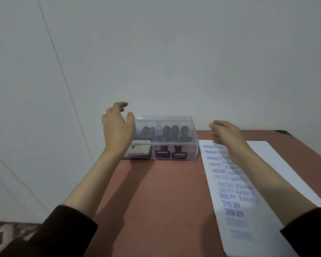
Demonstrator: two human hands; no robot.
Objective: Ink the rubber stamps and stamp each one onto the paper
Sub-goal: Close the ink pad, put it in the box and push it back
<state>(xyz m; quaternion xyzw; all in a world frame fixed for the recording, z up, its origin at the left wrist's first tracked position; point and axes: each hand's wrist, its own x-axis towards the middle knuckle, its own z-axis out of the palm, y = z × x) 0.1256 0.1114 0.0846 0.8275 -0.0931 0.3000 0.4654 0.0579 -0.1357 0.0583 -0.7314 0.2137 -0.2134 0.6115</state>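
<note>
Paper [248, 216], 4 o'clock, covered in blue imprints. Stamps [171, 131] inside clear box [174, 118], 12 o'clock. Left hand [117, 127], right hand [227, 136] empty, fingers spread; stamping probably finished.

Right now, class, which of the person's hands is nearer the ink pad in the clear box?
Left. The left hand hovers by the ink pad at the left end of the box; the right hand is past its right side, over the paper.
</note>
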